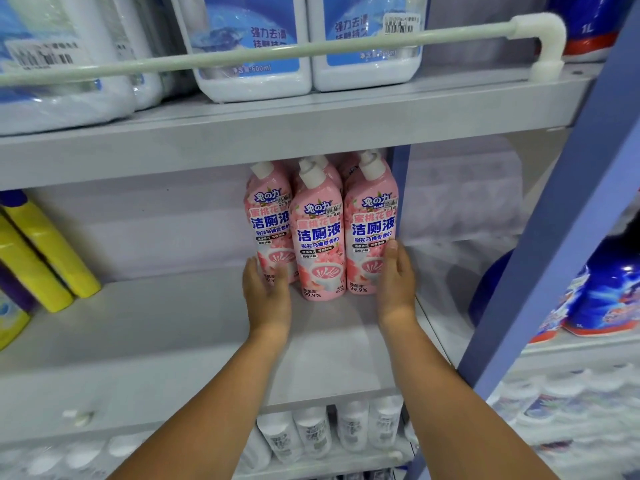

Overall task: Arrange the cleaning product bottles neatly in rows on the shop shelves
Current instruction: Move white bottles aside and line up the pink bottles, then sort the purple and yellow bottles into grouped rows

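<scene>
Open left hand (266, 292) and right hand (394, 282) flank the pink bottles (320, 237); press evenly inward, keeping them upright and aligned.

- Pink bottles (320, 237): white caps, blue lettering, peach-blossom print.
- Yellow bottles (48, 251): one blue cap.
- White jugs (252, 46): blue labels.
- Shelf (173, 327): pale grey.
- Upright post (568, 216): periwinkle blue.
</scene>
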The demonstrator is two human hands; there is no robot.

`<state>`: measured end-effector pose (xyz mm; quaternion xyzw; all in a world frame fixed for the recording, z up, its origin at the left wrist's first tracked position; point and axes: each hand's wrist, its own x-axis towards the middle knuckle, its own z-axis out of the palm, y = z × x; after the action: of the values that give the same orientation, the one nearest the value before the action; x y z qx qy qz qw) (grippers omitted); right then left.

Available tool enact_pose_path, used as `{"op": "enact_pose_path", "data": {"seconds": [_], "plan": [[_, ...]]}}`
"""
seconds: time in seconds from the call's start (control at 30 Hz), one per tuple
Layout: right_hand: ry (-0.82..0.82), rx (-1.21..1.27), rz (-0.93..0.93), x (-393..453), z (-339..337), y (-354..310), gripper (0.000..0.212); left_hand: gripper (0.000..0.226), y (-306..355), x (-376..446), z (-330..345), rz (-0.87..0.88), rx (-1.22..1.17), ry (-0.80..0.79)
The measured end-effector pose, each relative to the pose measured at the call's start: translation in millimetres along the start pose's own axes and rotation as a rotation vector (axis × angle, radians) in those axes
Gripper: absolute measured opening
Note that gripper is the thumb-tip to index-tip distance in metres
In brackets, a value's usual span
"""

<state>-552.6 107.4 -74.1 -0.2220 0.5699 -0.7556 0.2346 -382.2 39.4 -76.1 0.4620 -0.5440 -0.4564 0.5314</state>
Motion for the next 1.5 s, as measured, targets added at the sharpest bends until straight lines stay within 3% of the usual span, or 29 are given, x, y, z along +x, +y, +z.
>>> {"op": "enact_pose_path", "data": {"seconds": [0.07,0.17,0.47,0.57,0.67,0.77,0.9,0.97,1.07,1.33,1.5], "plan": [[0.027,-0.092,-0.123,-5,-2,2,0.043,0.036,-3,-9,6,0.059,0.029,0.027],[0.01,-0.153,-0.159,-5,-3,5,0.064,0.021,-3,-17,16,0.049,0.052,-0.18],[-0.03,-0.144,-0.133,-4,-6,2,0.061,0.035,0,-14,13,-0.021,0.032,-0.209],[0.068,-0.151,-0.184,-27,-2,-13,0.055,0.045,8,-20,0,-0.093,-0.08,-0.156],[0.125,-0.125,-0.299,-69,5,-19,0.052,0.049,23,-27,-55,-0.108,-0.136,-0.015],[-0.089,-0.059,-0.196,-111,38,-16,0.048,0.05,36,-46,-152,-0.077,-0.08,0.079],[-0.452,-0.09,-0.035,-155,95,0,0.037,0.057,39,-73,-271,-0.146,-0.065,0.358],[-0.561,-0.143,-0.001,-176,125,11,0.032,0.053,37,-79,-314,-0.187,-0.049,0.435],[-0.706,-0.178,0.043,-206,165,24,0.027,0.068,33,-80,-365,-0.199,-0.016,0.497],[-0.827,-0.292,0.065,-268,291,43,0.021,0.034,19,-7,-482,-0.095,0.038,0.501],[-0.837,-0.391,-0.008,-293,403,40,0.034,0.045,13,69,-534,0.034,0.161,0.382]]}}
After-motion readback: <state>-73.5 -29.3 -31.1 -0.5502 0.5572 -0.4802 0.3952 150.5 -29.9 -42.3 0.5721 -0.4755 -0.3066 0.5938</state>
